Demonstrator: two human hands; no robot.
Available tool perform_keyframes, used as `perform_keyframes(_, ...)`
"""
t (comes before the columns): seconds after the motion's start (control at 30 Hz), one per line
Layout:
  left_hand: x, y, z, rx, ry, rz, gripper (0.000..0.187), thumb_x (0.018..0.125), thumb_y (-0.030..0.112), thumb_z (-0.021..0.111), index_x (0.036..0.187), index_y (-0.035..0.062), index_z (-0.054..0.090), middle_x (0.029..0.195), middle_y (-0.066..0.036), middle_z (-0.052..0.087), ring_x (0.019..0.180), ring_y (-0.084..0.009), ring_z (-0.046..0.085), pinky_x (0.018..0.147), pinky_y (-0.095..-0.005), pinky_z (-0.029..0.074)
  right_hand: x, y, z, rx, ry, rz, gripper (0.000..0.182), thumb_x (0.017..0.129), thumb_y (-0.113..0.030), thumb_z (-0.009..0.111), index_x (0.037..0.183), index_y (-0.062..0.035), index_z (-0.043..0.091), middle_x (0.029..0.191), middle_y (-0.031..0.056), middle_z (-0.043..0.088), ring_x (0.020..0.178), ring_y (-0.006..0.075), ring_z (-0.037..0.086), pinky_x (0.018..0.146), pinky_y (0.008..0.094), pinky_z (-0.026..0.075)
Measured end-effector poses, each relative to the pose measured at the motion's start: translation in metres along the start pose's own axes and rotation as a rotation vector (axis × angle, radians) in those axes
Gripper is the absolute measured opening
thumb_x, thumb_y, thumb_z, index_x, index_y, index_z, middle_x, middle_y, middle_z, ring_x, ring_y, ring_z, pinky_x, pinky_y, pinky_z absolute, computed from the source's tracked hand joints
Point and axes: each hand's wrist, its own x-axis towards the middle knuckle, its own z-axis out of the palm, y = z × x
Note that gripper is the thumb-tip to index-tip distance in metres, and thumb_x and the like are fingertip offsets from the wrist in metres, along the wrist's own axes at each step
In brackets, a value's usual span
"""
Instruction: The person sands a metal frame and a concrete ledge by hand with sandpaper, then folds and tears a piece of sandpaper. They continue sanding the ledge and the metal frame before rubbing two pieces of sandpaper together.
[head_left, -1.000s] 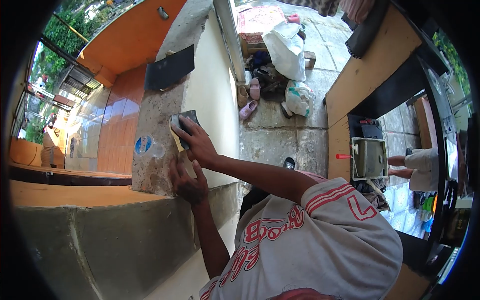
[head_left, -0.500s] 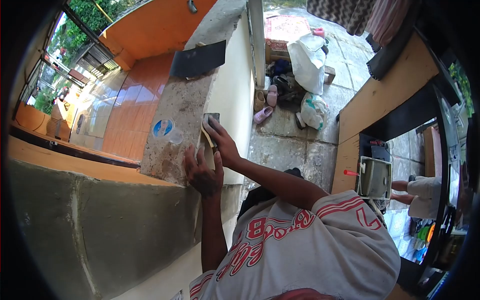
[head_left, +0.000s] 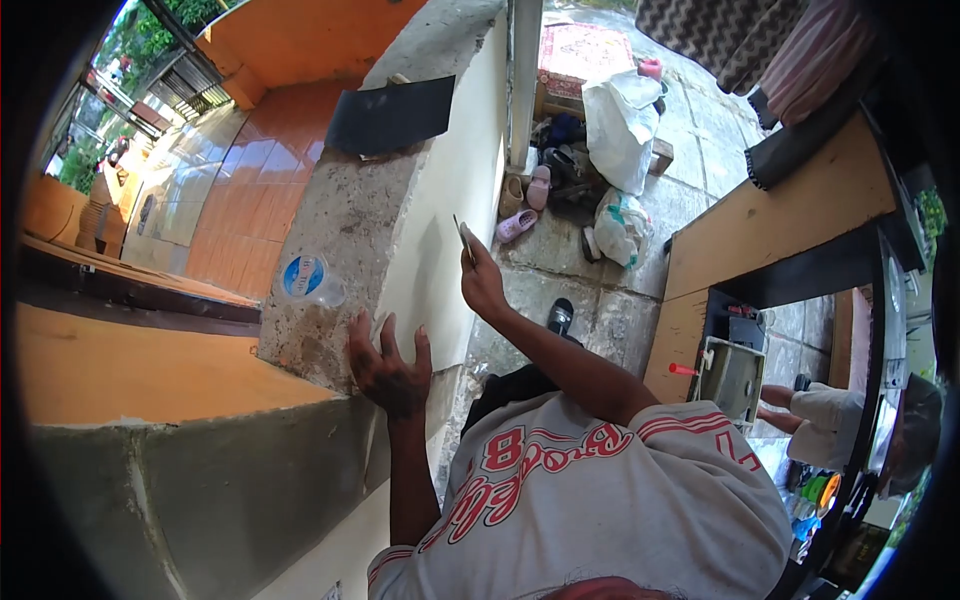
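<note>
My right hand point(head_left: 485, 282) pinches a thin piece of dark sandpaper point(head_left: 462, 238), seen nearly edge-on, beside the pale upright face of the wall point(head_left: 455, 200). Lower down, my left hand point(head_left: 392, 368) is open, its fingers spread and bent at the near end of the rough concrete wall top point(head_left: 350, 220). A clear plastic cup point(head_left: 325, 288) with a blue-and-white lid or label lies on that top, just beyond my left fingers. Farther along, a black sheet point(head_left: 392, 117) lies across the wall top.
Shoes and pink clogs point(head_left: 516, 226), a white sack point(head_left: 618, 130) and a plastic bag point(head_left: 622, 228) stand on the concrete floor. A wooden cabinet point(head_left: 790, 215) is at the right, where another person's legs point(head_left: 815, 400) show. Orange tiles point(head_left: 245, 170) lie beyond the wall.
My right hand has come off the wall's edge and moved right and down with the sandpaper. My left hand has moved slightly left, away from it, fingers spread wider.
</note>
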Motion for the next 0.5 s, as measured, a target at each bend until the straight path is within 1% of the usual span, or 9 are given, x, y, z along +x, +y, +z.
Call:
perform_keyframes(0.03,0.002,0.003,0.0,0.004,-0.007,0.0,0.041,0.088,0.039,0.069,0.115,0.0084,0.067,0.137,-0.017,0.053,0.131,-0.0388,0.05,0.11,-0.0548,0.039,0.005,0.004,-0.001,0.032,-0.02,0.071,0.045,0.105,-0.012,0.046,0.15,-0.0067,0.042,0.139,0.0224,0.057,0.128,0.0316,0.056,0.107,0.0365,0.042)
perform_keyframes(0.07,0.006,0.008,-0.001,0.017,0.001,-0.011,0.038,0.085,0.034,0.071,0.112,0.008,0.067,0.135,-0.017,0.053,0.13,-0.039,0.049,0.109,-0.0543,0.039,0.011,0.008,-0.002,0.034,-0.021,0.077,0.045,0.105,-0.012,0.046,0.15,-0.0067,0.042,0.139,0.0224,0.057,0.128,0.0316,0.056,0.107,0.0365,0.042)
perform_keyframes(0.1,0.008,0.014,0.001,0.032,0.01,-0.022,0.035,0.082,0.029,0.073,0.11,0.0076,0.068,0.132,-0.016,0.054,0.129,-0.0393,0.049,0.107,-0.0537,0.04,0.018,0.01,-0.004,0.056,-0.034,0.14,0.045,0.104,-0.01,0.046,0.149,-0.0064,0.043,0.143,0.0216,0.054,0.133,0.0329,0.051,0.111,0.0377,0.039)
perform_keyframes(0.13,0.009,0.02,0.005,0.037,0.005,-0.021,0.035,0.082,0.029,0.073,0.11,0.0076,0.068,0.132,-0.016,0.054,0.129,-0.0393,0.049,0.107,-0.0537,0.04,0.029,0.012,-0.006,0.08,-0.047,0.201,0.045,0.103,-0.008,0.046,0.148,-0.006,0.044,0.147,0.0209,0.05,0.137,0.0343,0.047,0.115,0.039,0.036)
perform_keyframes(0.2,0.012,0.031,0.017,0.005,0.03,0.029,0.033,0.083,0.027,0.072,0.11,0.008,0.067,0.132,-0.015,0.054,0.132,-0.041,0.046,0.108,-0.0571,0.037,0.055,0.016,-0.013,0.1,-0.055,0.236,0.045,0.104,-0.01,0.045,0.148,-0.0056,0.044,0.146,0.0216,0.05,0.138,0.0349,0.047,0.115,0.0392,0.036)
perform_keyframes(0.27,0.021,0.055,0.036,0.001,0.022,0.066,0.031,0.086,0.029,0.069,0.111,0.0106,0.066,0.131,-0.014,0.055,0.132,-0.0412,0.045,0.111,-0.058,0.036,0.088,0.016,-0.024,0.221,-0.046,0.273,0.045,0.104,-0.01,0.045,0.149,-0.0055,0.043,0.148,0.0217,0.048,0.139,0.0352,0.045,0.115,0.0394,0.035)
perform_keyframes(0.33,0.041,0.077,0.055,-0.015,0.017,0.116,0.035,0.085,0.026,0.069,0.115,0.0096,0.065,0.133,-0.015,0.054,0.135,-0.0417,0.042,0.112,-0.0608,0.033,0.128,0.011,-0.033,0.231,-0.021,0.228,0.046,0.104,-0.01,0.044,0.149,-0.0055,0.042,0.149,0.0215,0.047,0.139,0.0351,0.045,0.116,0.0394,0.035)
perform_keyframes(0.47,0.113,0.097,0.073,0.092,-0.021,0.151,0.041,0.084,0.026,0.07,0.121,0.0074,0.062,0.134,-0.016,0.053,0.137,-0.0423,0.041,0.113,-0.0595,0.033,0.217,-0.002,-0.048,0.251,0.046,0.13,0.047,0.104,-0.009,0.044,0.151,-0.0057,0.04,0.151,0.0212,0.044,0.141,0.0349,0.042,0.116,0.0395,0.034)
perform_keyframes(0.5,0.132,0.098,0.075,0.11,-0.049,0.116,0.044,0.084,0.025,0.071,0.122,0.0059,0.061,0.135,-0.017,0.052,0.137,-0.0428,0.04,0.113,-0.0583,0.034,0.239,-0.007,-0.052,0.284,0.05,0.169,0.047,0.104,-0.009,0.044,0.15,-0.0058,0.04,0.151,0.0212,0.044,0.141,0.035,0.042,0.116,0.0394,0.033)
